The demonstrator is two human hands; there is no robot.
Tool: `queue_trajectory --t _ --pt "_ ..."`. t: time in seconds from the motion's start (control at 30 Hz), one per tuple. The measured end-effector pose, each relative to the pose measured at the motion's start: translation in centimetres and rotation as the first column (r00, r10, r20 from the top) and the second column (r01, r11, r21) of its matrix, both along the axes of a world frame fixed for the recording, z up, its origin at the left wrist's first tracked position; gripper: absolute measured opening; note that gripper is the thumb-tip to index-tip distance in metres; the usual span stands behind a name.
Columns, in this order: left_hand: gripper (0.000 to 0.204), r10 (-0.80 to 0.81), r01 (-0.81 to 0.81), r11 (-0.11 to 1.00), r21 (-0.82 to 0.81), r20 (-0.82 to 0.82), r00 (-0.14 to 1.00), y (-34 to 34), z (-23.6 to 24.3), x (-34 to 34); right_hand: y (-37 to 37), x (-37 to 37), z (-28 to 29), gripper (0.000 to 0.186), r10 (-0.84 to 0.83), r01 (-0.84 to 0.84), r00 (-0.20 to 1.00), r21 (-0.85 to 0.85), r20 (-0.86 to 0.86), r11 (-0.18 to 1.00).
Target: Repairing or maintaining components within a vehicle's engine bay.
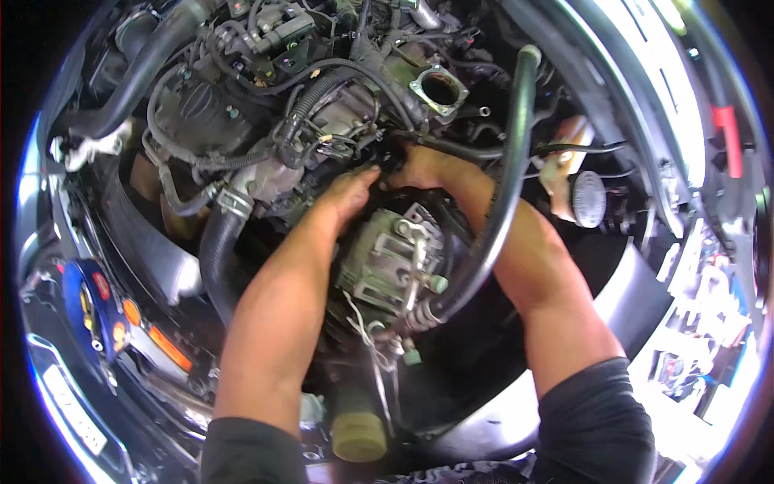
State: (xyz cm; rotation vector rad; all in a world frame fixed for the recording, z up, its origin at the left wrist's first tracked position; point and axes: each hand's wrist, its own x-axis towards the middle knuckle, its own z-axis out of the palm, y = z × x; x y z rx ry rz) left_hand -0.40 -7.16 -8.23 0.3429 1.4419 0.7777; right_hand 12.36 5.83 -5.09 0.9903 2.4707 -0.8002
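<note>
Both my arms reach into a car's engine bay, dark sleeves at the elbows. My left hand (353,194) is beside the engine block, its thumb pointing to a dark gap; its other fingers are mostly hidden. Close to its right, my right hand (418,167) reaches into the same gap, fingers lost among dark parts. What either hand touches there I cannot make out. Just below the hands, between my forearms, sits a silver cast-metal unit (379,270) that looks like an air-conditioning compressor. A thick black hose (516,145) arches over my right forearm to a fitting beside this unit.
An open throttle flange (441,89) lies at the far side, among wiring and hoses (310,101). A black coolant hose (219,258) runs down at left. A yellowish cylinder (359,436) stands at the near edge. A blue tray (87,302) holds tools at far left.
</note>
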Motion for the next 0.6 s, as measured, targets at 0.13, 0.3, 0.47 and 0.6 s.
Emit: queue_trajectory --t 0.13,0.3,0.47,0.6 --pt "0.050 -0.108 0.109 0.992 0.061 -0.030 0.994 -3.4 7.1 -1.1 -0.3 0.5 0.9 0.081 0.039 -0.042 0.998 -0.075 -0.050 0.996" --pt "0.050 0.166 0.107 0.894 0.435 -0.543 0.823 -13.6 15.5 -0.5 -1.7 3.4 2.8 0.064 -0.131 0.130 0.991 -0.078 -0.006 0.988" --pt "0.040 0.218 0.178 0.811 0.557 -0.570 0.792 -25.4 19.8 1.2 -5.3 7.2 5.3 0.055 -0.155 0.171 0.975 0.092 -0.159 0.981" --pt "0.034 0.369 0.171 0.751 0.638 -0.620 0.692 -31.9 20.9 1.4 -8.4 10.5 9.5 0.042 -0.197 0.168 0.936 -0.120 -0.291 0.978"
